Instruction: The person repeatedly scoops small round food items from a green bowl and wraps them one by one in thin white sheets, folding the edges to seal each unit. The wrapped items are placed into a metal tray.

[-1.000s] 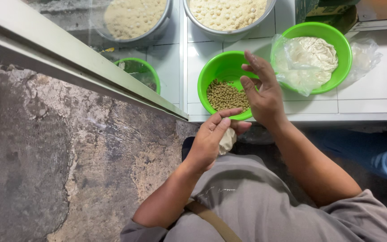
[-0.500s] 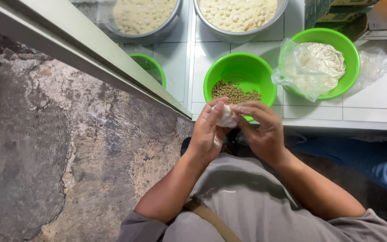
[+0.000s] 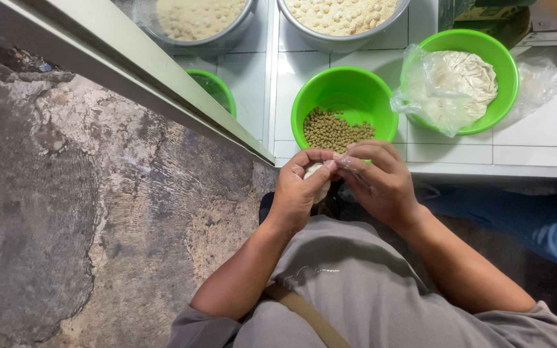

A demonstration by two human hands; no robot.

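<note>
The left hand [image 3: 298,193] is curled nearly closed, its grip pinched round a small pale lump of dough [image 3: 319,182] that shows between thumb and fingers; the right hand [image 3: 381,183] meets it from the other side, fingers bent and fingertips [image 3: 331,165] touching the top of the same lump, so both grips are grasping the dough together; the lump sits just off the near edge of the white tiled surface [image 3: 536,138], over the person's lap and grey shirt [image 3: 349,283].

Directly beyond the hands, at the near edge of the surface, stands a green bowl [image 3: 346,90] holding a shallow heap of small olive-brown balls [image 3: 336,131] gathered at its near side; the right hand's knuckles overlap its rim in view, though whether they touch it I cannot tell; to its right, just beside it, a second green bowl [image 3: 507,71] holds a clear plastic bag [image 3: 446,87] of pale flattened dough, the bag spilling over the bowl's left rim; a smaller green bowl [image 3: 217,87] sits to the left, half hidden behind a slanting pale-green frame [image 3: 130,64]; along the far edge stand two metal basins [image 3: 330,38], each filled with pale crumbly pieces; left of the frame lies rough, cracked concrete floor [image 3: 66,206].
</note>
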